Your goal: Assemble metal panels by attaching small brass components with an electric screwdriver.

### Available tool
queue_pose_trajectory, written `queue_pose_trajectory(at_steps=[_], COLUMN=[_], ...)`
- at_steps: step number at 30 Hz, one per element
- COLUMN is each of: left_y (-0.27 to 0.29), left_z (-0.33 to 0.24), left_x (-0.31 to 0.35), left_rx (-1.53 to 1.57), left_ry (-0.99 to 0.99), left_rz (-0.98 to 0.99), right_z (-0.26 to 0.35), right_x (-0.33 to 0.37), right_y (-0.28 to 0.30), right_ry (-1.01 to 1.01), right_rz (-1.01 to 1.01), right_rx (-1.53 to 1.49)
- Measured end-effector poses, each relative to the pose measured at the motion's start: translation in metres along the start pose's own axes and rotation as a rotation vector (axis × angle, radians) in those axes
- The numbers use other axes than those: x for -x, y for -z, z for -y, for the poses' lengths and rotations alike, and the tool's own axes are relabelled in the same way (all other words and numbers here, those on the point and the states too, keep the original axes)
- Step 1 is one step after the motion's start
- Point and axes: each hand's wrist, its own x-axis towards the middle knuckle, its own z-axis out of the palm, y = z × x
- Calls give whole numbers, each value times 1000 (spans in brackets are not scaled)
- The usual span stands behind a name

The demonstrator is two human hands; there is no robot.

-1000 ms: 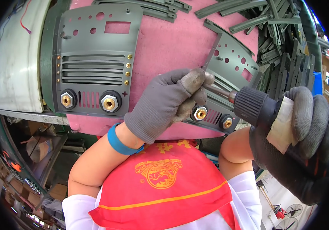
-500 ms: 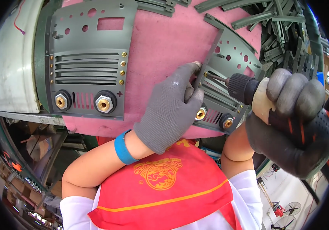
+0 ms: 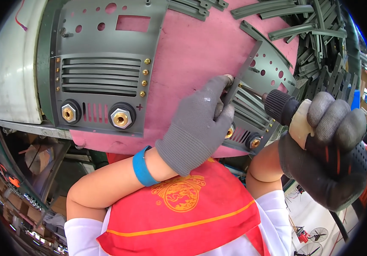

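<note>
My left hand (image 3: 196,123), in a grey knit glove, holds the left edge of a grey metal panel (image 3: 248,81), with thumb and fingers closed around it. My right hand (image 3: 314,170), also gloved, grips a dark power screwdriver (image 3: 281,107) with orange-red marks and a pale wrap behind its ribbed collar. Its thin bit reaches left to a small brass screw (image 3: 240,85) by the panel's vent slots. Two brass-centred sockets sit low on this panel; my left fingertips partly hide one. To the left lies a similar panel (image 3: 85,46) with brass screws and two sockets (image 3: 122,118).
A pink mat (image 3: 192,55) covers the worktable. Loose grey metal strips (image 3: 292,30) are heaped at the far right, some resting on the mat. A white surface (image 3: 12,77) borders the table on the left. Shelves with boxes stand at lower left, fans (image 3: 319,234) at lower right.
The whole scene has slid slightly right and down in the picture. My hands, the screwdriver and the held panel keep nearly the same places relative to each other; the bit stays at the same screw.
</note>
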Motion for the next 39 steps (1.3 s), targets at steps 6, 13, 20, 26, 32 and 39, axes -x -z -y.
queue_pose_trajectory(at_steps=[6, 13, 20, 26, 32, 39], left_y=[-3, -2, 6, 38, 38, 41], left_z=[3, 2, -8, -22, -18, -14], left_x=[-1, 0, 4, 2, -11, -14], left_rx=[12, -23, 111, 386, 633, 772], left_ry=[-2, -44, 65, 211, 343, 350], left_rz=[2, -33, 26, 154, 252, 420], right_z=[1, -2, -3, 5, 23, 13], right_x=[-5, -21, -11, -5, 21, 17], right_y=[18, 30, 27, 38, 25, 19], right_ry=[23, 58, 85, 127, 205, 258], right_rz=[68, 88, 109, 113, 109, 122], right_rx=[23, -4, -24, -42, -46, -73])
